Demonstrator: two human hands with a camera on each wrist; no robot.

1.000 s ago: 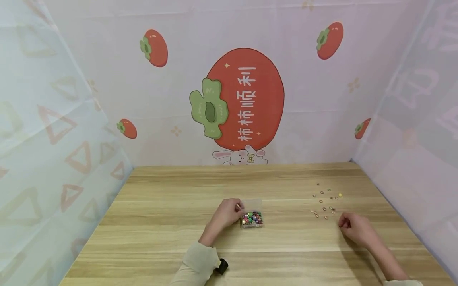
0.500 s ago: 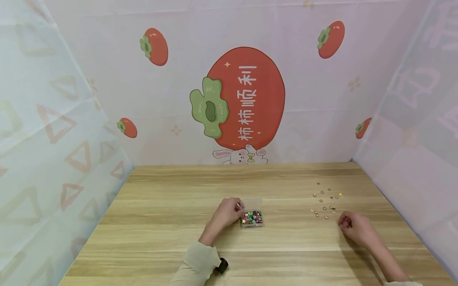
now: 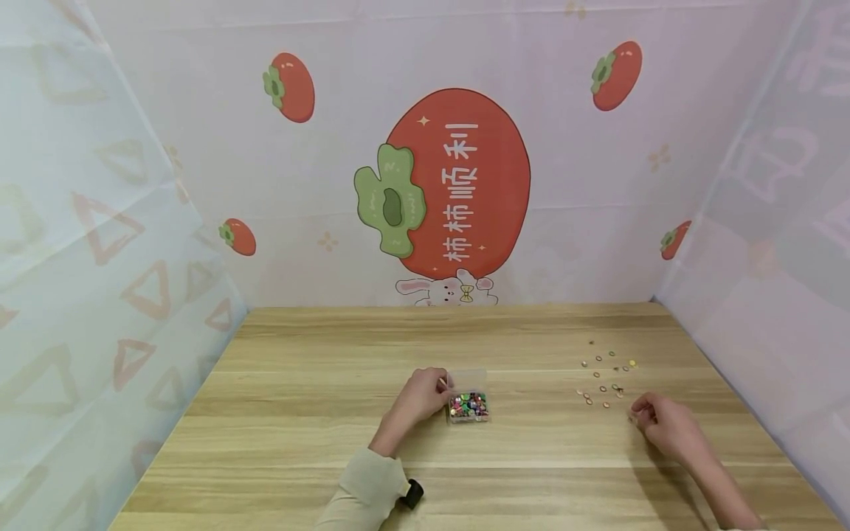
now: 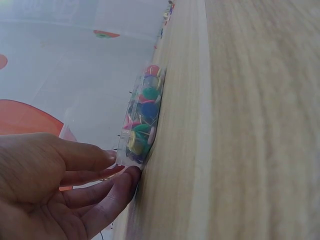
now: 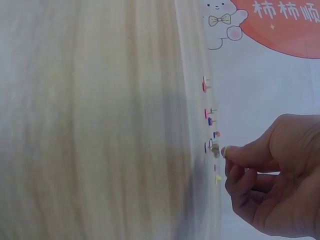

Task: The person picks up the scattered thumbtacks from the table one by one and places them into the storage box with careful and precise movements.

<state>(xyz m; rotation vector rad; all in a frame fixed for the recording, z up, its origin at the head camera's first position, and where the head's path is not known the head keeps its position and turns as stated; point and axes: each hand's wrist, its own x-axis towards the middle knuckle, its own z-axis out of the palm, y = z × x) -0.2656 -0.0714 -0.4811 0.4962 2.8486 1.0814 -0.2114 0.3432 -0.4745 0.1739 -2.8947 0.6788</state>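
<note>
A small clear box (image 3: 468,405) full of coloured pushpins lies on the wooden table (image 3: 319,413) near the middle. My left hand (image 3: 443,394) holds its left side, the fingertips (image 4: 131,174) closing on the box (image 4: 142,117) at its near corner. Loose pushpins (image 3: 604,375) lie scattered at the right. Just in front of them my right hand (image 3: 636,415) is curled, thumb and forefinger pinching one small pale-headed pushpin (image 5: 224,150) close to the scattered pushpins (image 5: 209,117).
Fabric walls printed with persimmons close in the table at the back (image 3: 458,184), left and right. A small black object (image 3: 413,493) sits at my left sleeve cuff near the front edge. Bare wood stretches between the box and the pins.
My right hand has drifted slightly right and towards me, still curled by the pins. The left hand and the box have not moved.
</note>
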